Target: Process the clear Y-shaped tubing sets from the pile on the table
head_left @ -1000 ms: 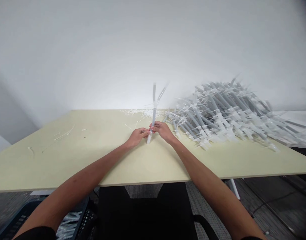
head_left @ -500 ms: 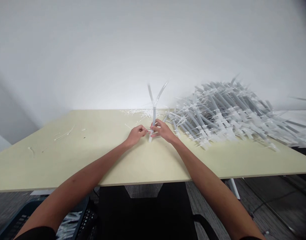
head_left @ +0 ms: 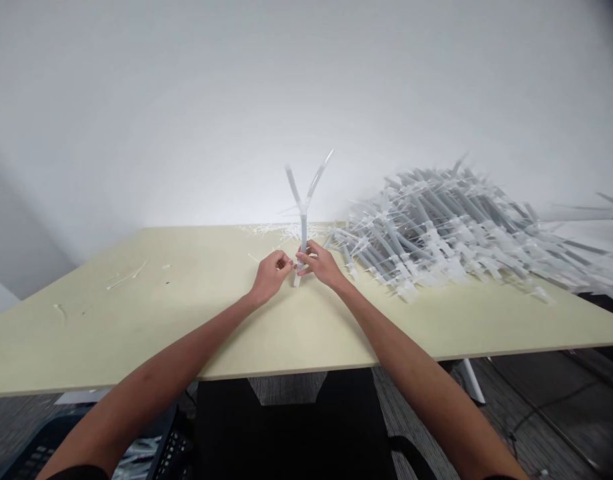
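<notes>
A Y-shaped tube assembly [head_left: 304, 230] stands upright at the middle of the table, its two clear-ended branches spreading upward and a whitish fitting at its foot. My right hand [head_left: 319, 263] is closed around its lower part, thumb and fingers on either side. Just left of the fitting, my left hand [head_left: 272, 272] is pinched shut with its fingertips close to the tube; whatever lies between them is too small to make out. Thin white cable ties [head_left: 291, 231] lie scattered behind the hands.
A large pile of similar grey tube assemblies with white fittings [head_left: 436, 233] covers the table's right side. Loose ties [head_left: 131, 275] and small scraps lie on the left of the table [head_left: 226, 340]. Below the front edge at left is a dark basket [head_left: 166, 443] holding more tube pieces.
The tube's top has shifted slightly left in view, along with a small shift of the whole scene. My left hand has turned a little and still pinches beside the fitting; my right keeps its grip.
</notes>
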A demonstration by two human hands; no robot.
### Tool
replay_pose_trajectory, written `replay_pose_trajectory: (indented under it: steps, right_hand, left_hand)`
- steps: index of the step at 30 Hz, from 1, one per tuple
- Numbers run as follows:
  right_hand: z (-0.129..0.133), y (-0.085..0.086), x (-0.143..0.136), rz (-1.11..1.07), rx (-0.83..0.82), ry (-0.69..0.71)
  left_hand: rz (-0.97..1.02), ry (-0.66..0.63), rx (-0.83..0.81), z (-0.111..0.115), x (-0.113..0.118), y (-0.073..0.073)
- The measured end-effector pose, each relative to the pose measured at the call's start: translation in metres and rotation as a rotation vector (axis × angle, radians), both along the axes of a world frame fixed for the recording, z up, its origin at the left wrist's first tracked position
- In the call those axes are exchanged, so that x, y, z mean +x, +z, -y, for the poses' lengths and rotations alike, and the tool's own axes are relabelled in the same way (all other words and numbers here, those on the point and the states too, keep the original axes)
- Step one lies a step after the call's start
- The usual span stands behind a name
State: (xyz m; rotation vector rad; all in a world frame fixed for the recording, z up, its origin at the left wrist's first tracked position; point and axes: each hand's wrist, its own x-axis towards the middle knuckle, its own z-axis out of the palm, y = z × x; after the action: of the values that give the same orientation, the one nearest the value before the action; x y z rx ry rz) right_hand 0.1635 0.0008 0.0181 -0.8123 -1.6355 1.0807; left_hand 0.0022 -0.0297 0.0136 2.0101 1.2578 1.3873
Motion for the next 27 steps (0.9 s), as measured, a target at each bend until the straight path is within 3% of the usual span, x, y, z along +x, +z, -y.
replay_pose_trajectory:
  steps: [6, 14, 21, 27]
  right_hand:
    - [0.006, 0.006, 0.001, -0.102, -0.084, 0.094]
    - [0.005, 0.001, 0.000, -0.076, -0.146, 0.121]
    - [-0.002, -0.002, 0.002, -0.072, -0.183, 0.074]
    - [-0.003, 0.007, 0.013, -0.276, -0.230, 0.103]
  left_hand:
    - [0.133, -0.055, -0.152, -0.007, -0.004, 0.001]
    - [0.108, -0.022, -0.226, -0.014, -0.006, -0.010]
    - [-0.079, 0.047, 0.052, -0.005, 0.002, -0.007]
    - [0.016, 0.035, -0.121, -0.021, -0.014, -0.005]
